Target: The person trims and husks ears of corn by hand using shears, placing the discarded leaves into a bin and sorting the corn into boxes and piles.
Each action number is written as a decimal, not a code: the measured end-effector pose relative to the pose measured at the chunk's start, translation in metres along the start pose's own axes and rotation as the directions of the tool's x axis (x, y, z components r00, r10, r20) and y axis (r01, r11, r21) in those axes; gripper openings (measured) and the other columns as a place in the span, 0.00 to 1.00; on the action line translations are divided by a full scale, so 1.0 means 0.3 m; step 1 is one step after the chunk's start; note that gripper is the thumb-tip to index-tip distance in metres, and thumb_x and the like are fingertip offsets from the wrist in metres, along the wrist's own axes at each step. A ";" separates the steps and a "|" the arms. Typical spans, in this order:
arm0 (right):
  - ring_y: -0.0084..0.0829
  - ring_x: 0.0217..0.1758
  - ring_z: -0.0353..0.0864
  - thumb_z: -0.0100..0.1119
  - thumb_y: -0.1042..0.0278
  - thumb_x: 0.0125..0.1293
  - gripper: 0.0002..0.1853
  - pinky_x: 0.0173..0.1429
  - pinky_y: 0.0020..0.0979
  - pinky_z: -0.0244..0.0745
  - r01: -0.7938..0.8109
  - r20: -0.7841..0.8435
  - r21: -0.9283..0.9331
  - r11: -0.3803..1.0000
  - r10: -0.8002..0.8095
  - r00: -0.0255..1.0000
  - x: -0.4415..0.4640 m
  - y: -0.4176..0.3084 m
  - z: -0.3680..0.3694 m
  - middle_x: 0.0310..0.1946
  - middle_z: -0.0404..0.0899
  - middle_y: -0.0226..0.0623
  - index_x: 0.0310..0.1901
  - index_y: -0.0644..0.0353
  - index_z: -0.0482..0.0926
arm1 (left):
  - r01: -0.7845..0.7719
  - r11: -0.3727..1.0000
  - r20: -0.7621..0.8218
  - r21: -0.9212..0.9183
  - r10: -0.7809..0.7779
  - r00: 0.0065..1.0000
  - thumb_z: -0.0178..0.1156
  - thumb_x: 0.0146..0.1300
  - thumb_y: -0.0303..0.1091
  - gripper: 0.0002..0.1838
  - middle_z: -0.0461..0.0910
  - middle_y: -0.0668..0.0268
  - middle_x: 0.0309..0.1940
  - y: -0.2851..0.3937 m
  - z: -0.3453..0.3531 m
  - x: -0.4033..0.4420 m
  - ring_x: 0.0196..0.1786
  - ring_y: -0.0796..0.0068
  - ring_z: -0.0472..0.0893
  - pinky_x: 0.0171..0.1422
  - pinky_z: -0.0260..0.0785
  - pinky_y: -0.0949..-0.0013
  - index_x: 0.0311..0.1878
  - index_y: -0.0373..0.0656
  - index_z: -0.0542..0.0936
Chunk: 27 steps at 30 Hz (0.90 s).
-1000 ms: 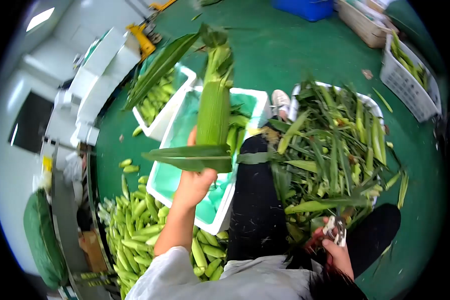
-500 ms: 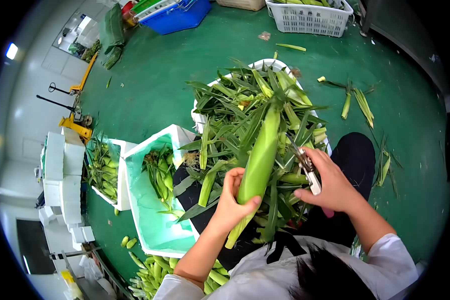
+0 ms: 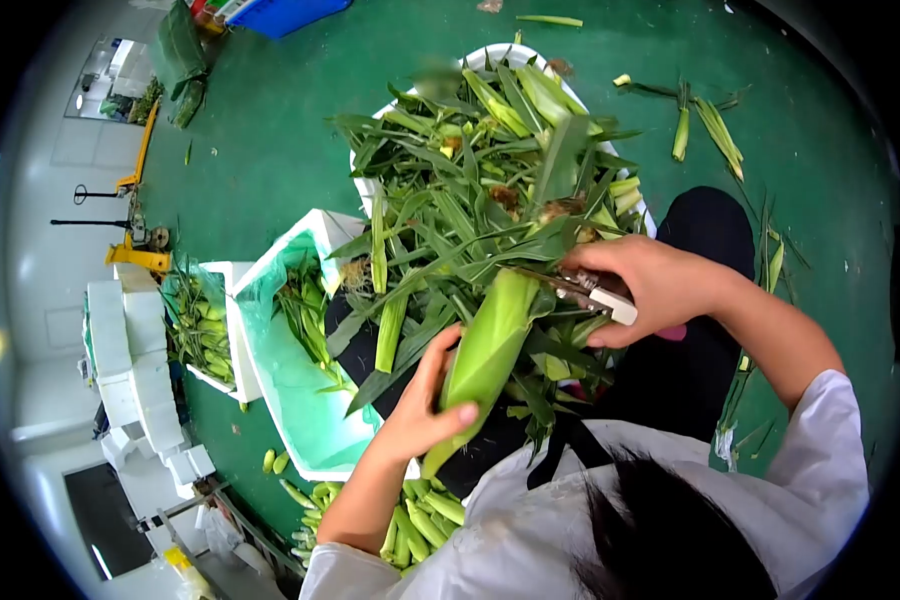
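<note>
My left hand [image 3: 425, 395] is closed around a green ear of corn [image 3: 488, 345] in its husk. The ear is tilted, and its upper end looks cut off flat. In my right hand [image 3: 675, 285] is a pair of pruning shears [image 3: 610, 300] with pale, metallic handles. Their blades lie at the ear's top end, partly hidden by leaves and fingers. Beneath both hands, a white basket [image 3: 367, 175] is heaped with corn leaves, husk pieces and brown silk.
To the left stand a green-lined foam box [image 3: 300, 410] with some ears and another white box [image 3: 248, 370] of corn. More ears [image 3: 425, 525] are piled on the floor by my left side. Husk scraps [image 3: 718, 138] lie on the green floor; a yellow pallet jack [image 3: 140, 255] stands at far left.
The ear's long leafy tip is now off its body. My right hand with the shears has moved up and in to the ear's top. The view has shifted.
</note>
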State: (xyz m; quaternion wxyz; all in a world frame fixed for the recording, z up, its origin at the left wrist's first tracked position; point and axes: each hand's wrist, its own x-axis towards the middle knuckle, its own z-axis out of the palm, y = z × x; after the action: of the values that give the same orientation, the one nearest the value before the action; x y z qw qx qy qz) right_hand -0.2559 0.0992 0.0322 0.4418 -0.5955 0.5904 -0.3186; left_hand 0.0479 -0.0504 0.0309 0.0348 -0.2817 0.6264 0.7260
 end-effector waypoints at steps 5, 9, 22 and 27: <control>0.15 0.32 0.75 0.74 0.63 0.56 0.18 0.36 0.21 0.71 -0.206 0.072 0.682 0.702 0.216 0.974 -0.035 -0.046 0.107 0.29 0.78 0.26 0.43 0.61 0.79 | 0.078 0.967 0.065 -0.241 -0.064 0.996 0.70 0.56 0.49 0.41 0.77 0.55 0.45 0.048 0.060 0.017 0.42 0.61 0.82 0.49 0.76 0.59 0.66 0.39 0.63; 0.20 0.38 0.77 0.70 0.67 0.59 0.24 0.40 0.24 0.74 -0.189 0.086 0.896 0.402 0.259 0.962 -0.124 -0.054 0.192 0.36 0.79 0.30 0.55 0.63 0.73 | -0.028 0.974 -0.132 -0.227 -0.002 0.991 0.75 0.51 0.44 0.41 0.77 0.55 0.47 0.046 0.057 0.003 0.49 0.60 0.81 0.55 0.75 0.58 0.63 0.38 0.65; 0.24 0.51 0.70 0.72 0.57 0.57 0.41 0.56 0.26 0.68 -0.109 -0.146 0.820 0.561 0.391 0.909 -0.045 -0.093 0.368 0.50 0.70 0.33 0.68 0.60 0.61 | -0.759 0.605 -0.672 -0.239 0.462 0.580 0.61 0.68 0.50 0.28 0.73 0.60 0.58 0.109 0.211 0.213 0.69 0.55 0.70 0.73 0.62 0.47 0.64 0.48 0.64; 0.25 0.41 0.74 0.76 0.64 0.50 0.38 0.48 0.27 0.72 -0.057 -0.498 0.448 0.892 0.302 0.813 0.059 -0.045 0.402 0.40 0.75 0.33 0.62 0.62 0.67 | -0.738 0.508 -0.790 -0.444 0.167 0.590 0.54 0.67 0.64 0.36 0.71 0.57 0.63 0.037 0.190 0.250 0.66 0.62 0.70 0.75 0.58 0.55 0.59 0.38 0.70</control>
State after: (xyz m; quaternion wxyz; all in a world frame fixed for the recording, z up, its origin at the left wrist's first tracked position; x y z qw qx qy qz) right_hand -0.1397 0.0987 -0.0071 0.3953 -0.3100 0.6665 -0.5508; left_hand -0.0403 -0.0224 0.0100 -0.5141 -0.3147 0.2950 0.7413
